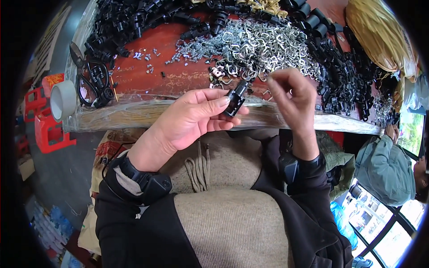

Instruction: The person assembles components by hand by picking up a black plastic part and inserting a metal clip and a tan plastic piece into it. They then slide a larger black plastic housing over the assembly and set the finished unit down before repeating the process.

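Note:
My left hand (185, 118) grips a small black plastic fitting (235, 102) between thumb and fingers, just in front of the table edge. The fitting is tilted, its narrower end toward the table. To its right, my right hand (296, 99) is raised with thumb and forefinger pinched close together. Whatever the pinch holds, if anything, is too small to make out. Beyond both hands lies a heap of bent silvery metal clips (272, 47). Bluish-grey screws (199, 48) spread along the heap's left side.
Black plastic parts (129, 24) pile up at the far left, more (342, 67) at the right. Scissors (78, 56) and a tape roll (63, 101) sit by the left edge. A yellowish bag (377, 33) stands far right. A co-worker's sleeve (388, 165) shows at right; red stools (49, 118) at left.

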`<state>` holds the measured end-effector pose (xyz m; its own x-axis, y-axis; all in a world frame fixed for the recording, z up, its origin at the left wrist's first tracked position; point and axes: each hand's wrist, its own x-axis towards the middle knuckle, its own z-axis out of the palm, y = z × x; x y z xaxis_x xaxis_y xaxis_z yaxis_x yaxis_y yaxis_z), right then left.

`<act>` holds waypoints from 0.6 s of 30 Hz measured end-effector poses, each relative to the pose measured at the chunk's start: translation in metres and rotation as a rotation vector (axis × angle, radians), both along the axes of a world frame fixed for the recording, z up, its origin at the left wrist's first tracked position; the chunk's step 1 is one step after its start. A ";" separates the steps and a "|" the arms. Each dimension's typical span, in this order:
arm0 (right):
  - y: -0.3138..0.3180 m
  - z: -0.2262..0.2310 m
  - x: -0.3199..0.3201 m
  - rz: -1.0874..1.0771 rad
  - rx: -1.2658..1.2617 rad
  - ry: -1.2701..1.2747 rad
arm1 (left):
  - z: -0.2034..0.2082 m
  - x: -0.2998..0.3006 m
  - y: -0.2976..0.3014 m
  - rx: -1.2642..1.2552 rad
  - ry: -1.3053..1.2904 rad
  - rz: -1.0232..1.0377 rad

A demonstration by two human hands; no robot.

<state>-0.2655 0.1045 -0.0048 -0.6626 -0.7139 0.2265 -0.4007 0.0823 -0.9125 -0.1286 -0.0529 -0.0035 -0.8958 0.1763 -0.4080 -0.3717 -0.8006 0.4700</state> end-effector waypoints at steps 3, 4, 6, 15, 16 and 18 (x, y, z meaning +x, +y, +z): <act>0.000 -0.003 -0.021 -0.205 0.424 0.549 | -0.001 0.000 -0.001 -0.011 -0.008 -0.003; 0.000 -0.005 -0.026 -0.206 0.424 0.548 | -0.001 -0.001 -0.001 -0.017 -0.004 -0.006; 0.001 -0.012 -0.032 -0.180 0.483 0.635 | -0.001 -0.003 -0.001 -0.005 -0.006 -0.004; 0.007 -0.024 -0.038 -0.157 0.326 0.580 | -0.004 0.007 0.001 0.044 -0.012 0.046; 0.007 -0.021 -0.037 -0.166 0.322 0.588 | -0.004 0.009 0.001 0.057 -0.020 0.060; 0.009 -0.016 -0.032 -0.217 0.278 0.213 | -0.005 0.011 0.002 0.036 -0.011 0.061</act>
